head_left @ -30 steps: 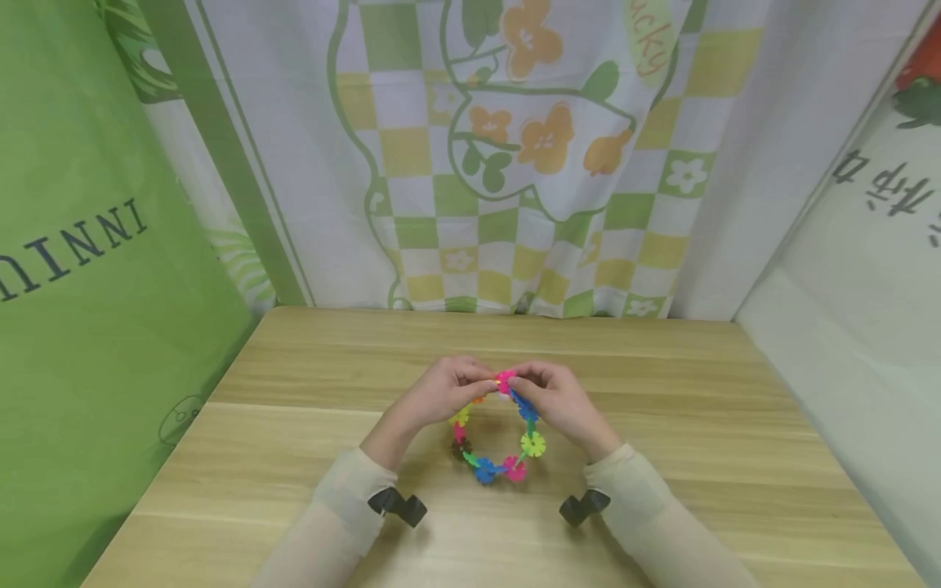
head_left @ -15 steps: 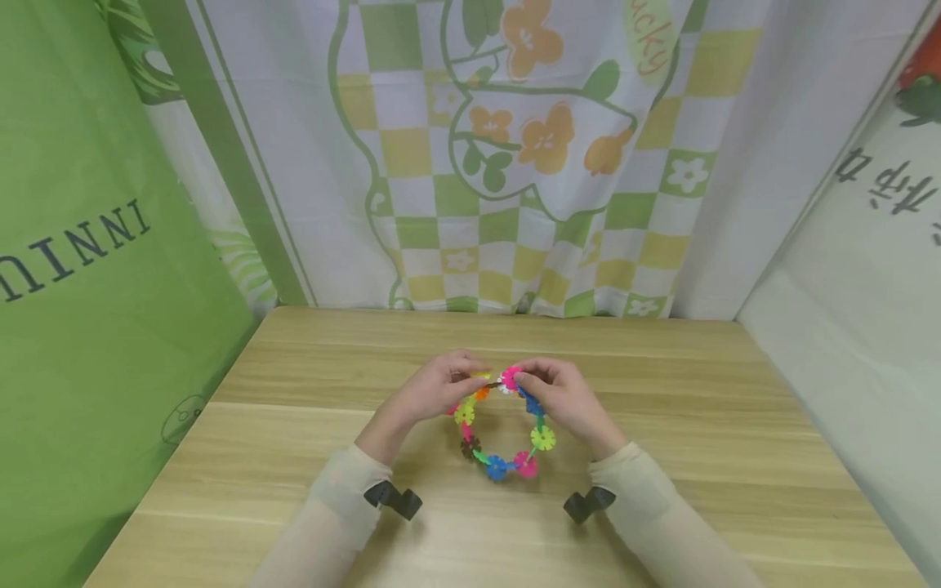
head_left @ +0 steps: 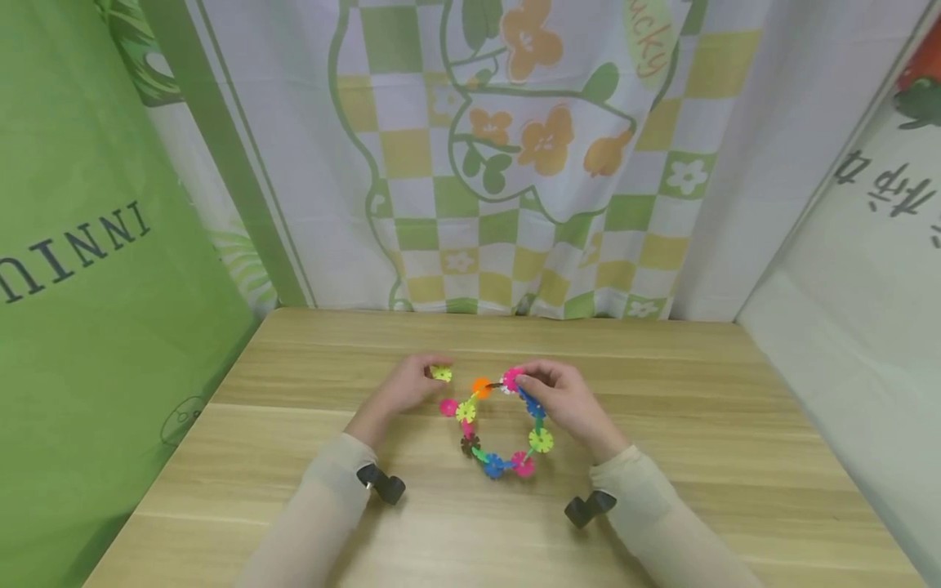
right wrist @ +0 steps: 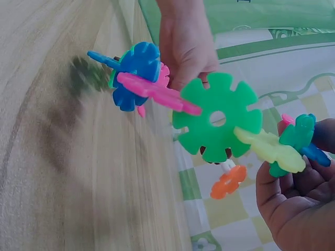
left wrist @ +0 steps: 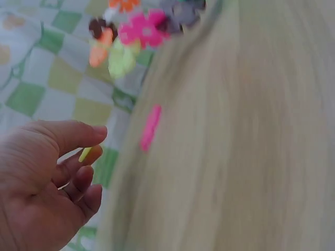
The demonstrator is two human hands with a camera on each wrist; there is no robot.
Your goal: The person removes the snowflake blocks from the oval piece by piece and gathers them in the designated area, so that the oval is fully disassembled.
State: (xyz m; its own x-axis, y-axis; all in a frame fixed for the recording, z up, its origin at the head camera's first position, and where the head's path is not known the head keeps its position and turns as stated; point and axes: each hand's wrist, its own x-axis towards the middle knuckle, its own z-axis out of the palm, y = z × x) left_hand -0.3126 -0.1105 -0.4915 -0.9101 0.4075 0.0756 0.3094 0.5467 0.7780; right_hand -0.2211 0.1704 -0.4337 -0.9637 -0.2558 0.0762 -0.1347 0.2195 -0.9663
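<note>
A ring of interlocked, notched plastic snowflake discs in several colours [head_left: 541, 441] is held up by my right hand [head_left: 564, 400]. Thumb and fingers pinch it at a pink disc [head_left: 512, 379] on its far side. To the left of the ring, my left hand [head_left: 403, 385] pinches a single yellow snowflake disc [head_left: 441, 373], apart from the ring; the left wrist view shows that yellow disc [left wrist: 85, 154] edge-on between thumb and fingers. A loose pink disc [left wrist: 151, 128] lies on the table below. In the right wrist view, a green disc [right wrist: 196, 130] of the ring is nearest.
The wooden table [head_left: 662, 506] ends at a checked, flower-printed curtain [head_left: 515, 245] behind. A green cloth [head_left: 88, 327] hangs at the left, a pale one [head_left: 838, 286] at the right. A black camera mount [head_left: 382, 483] sits on each wrist.
My left hand has come away from the ring's far side and moved left with the yellow disc. The ring has shifted slightly right with my right hand. The loose pink disc now shows fully.
</note>
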